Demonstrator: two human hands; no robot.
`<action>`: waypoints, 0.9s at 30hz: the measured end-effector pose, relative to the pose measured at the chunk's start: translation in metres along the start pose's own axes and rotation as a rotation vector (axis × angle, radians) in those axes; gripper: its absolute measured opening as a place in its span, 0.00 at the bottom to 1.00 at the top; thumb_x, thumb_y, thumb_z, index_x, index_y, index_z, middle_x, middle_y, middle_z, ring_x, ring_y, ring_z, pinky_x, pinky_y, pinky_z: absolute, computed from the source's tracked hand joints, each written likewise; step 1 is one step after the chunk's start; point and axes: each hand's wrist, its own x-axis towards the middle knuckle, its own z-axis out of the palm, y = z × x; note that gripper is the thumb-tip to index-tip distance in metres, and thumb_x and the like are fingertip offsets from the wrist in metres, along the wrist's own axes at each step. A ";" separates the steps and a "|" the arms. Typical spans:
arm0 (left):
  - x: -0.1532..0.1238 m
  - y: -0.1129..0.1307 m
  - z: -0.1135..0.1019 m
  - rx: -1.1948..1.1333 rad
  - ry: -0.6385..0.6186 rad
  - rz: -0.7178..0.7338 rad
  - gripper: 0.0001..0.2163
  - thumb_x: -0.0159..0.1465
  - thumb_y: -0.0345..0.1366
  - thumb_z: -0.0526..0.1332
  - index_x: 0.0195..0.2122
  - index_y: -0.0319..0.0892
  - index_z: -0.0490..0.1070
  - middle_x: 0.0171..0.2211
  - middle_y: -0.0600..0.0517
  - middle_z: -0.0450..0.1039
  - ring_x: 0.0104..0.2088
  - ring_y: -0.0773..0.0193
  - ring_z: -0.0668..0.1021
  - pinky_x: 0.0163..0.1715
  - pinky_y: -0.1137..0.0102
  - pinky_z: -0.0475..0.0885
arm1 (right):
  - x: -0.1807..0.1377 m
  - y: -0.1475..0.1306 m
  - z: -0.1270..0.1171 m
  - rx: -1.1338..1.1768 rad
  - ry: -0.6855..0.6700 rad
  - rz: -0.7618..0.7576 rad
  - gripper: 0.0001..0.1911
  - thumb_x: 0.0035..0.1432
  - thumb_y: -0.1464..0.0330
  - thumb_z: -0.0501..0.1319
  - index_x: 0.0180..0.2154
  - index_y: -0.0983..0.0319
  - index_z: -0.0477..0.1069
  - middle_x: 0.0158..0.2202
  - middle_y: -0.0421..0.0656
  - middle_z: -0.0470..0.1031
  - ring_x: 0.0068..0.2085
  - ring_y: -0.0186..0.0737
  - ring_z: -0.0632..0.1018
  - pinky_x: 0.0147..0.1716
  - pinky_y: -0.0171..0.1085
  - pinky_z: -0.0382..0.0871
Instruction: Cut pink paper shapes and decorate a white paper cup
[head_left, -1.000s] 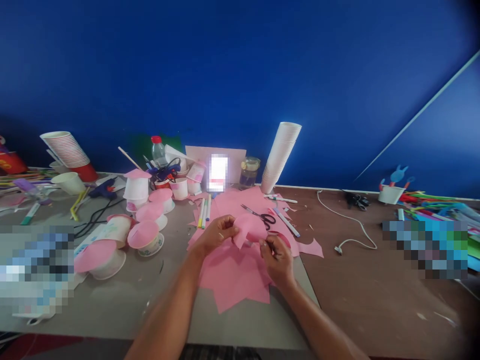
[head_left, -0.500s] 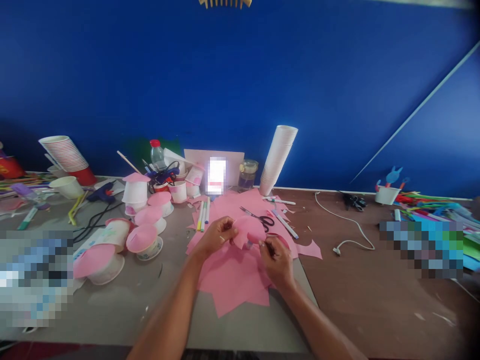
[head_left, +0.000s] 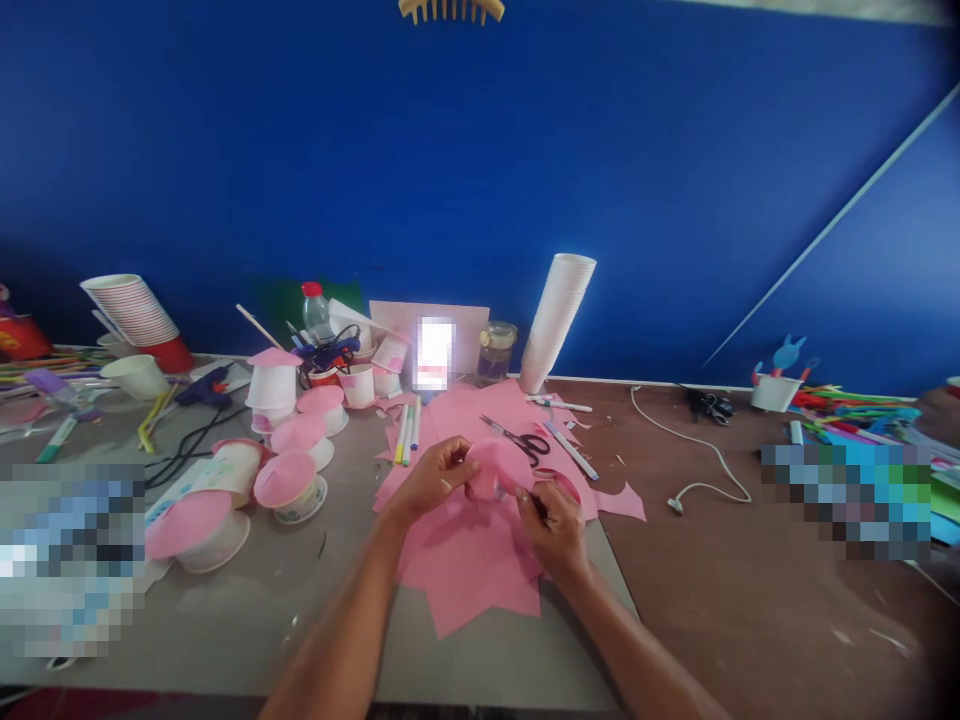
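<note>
A small curved piece of pink paper [head_left: 498, 467] is held up between both hands. My left hand [head_left: 437, 478] pinches its left edge. On the right edge, my right hand [head_left: 553, 520] grips the paper with thumb and fingers. Below them lies a pile of pink paper sheets [head_left: 465, 575] with pointed corners. Black-handled scissors [head_left: 525, 441] rest on the pile just behind the paper piece. To the left stand several paper cups with pink cone tops, among them a pink-topped cup [head_left: 289, 485].
A tall stack of white cups [head_left: 556, 320] leans by the blue wall, near a glass jar [head_left: 496, 352]. Markers [head_left: 407, 430] lie left of the scissors. A white cable [head_left: 724, 450] curls on the brown table. A glue gun [head_left: 206, 388] lies at left.
The pink paper has turned and is more curved between the fingers. Both hands stay in nearly the same place.
</note>
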 end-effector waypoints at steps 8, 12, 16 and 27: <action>-0.004 0.006 -0.001 0.076 -0.016 0.048 0.14 0.63 0.45 0.54 0.26 0.40 0.61 0.20 0.58 0.58 0.22 0.71 0.63 0.24 0.74 0.57 | 0.002 -0.003 -0.001 0.069 -0.011 -0.056 0.18 0.56 0.72 0.56 0.20 0.59 0.50 0.18 0.33 0.52 0.20 0.30 0.57 0.21 0.32 0.50; -0.003 0.008 -0.005 0.128 0.041 0.074 0.16 0.61 0.44 0.56 0.22 0.40 0.58 0.22 0.58 0.53 0.24 0.72 0.58 0.24 0.74 0.54 | 0.003 -0.006 -0.002 0.117 -0.048 -0.008 0.17 0.56 0.71 0.55 0.19 0.59 0.50 0.17 0.33 0.51 0.19 0.29 0.56 0.19 0.31 0.50; -0.003 0.007 -0.005 0.071 -0.002 0.081 0.11 0.59 0.43 0.59 0.29 0.39 0.66 0.27 0.55 0.62 0.29 0.69 0.64 0.29 0.74 0.59 | 0.005 -0.009 -0.002 0.156 -0.114 0.020 0.16 0.55 0.70 0.55 0.19 0.60 0.51 0.16 0.33 0.52 0.18 0.28 0.57 0.18 0.30 0.49; -0.002 0.005 -0.001 0.056 0.056 0.159 0.08 0.58 0.34 0.60 0.40 0.41 0.68 0.39 0.50 0.67 0.40 0.65 0.70 0.42 0.72 0.64 | 0.002 -0.009 0.004 0.146 -0.161 0.142 0.16 0.56 0.66 0.55 0.19 0.60 0.52 0.15 0.33 0.51 0.18 0.28 0.56 0.17 0.30 0.49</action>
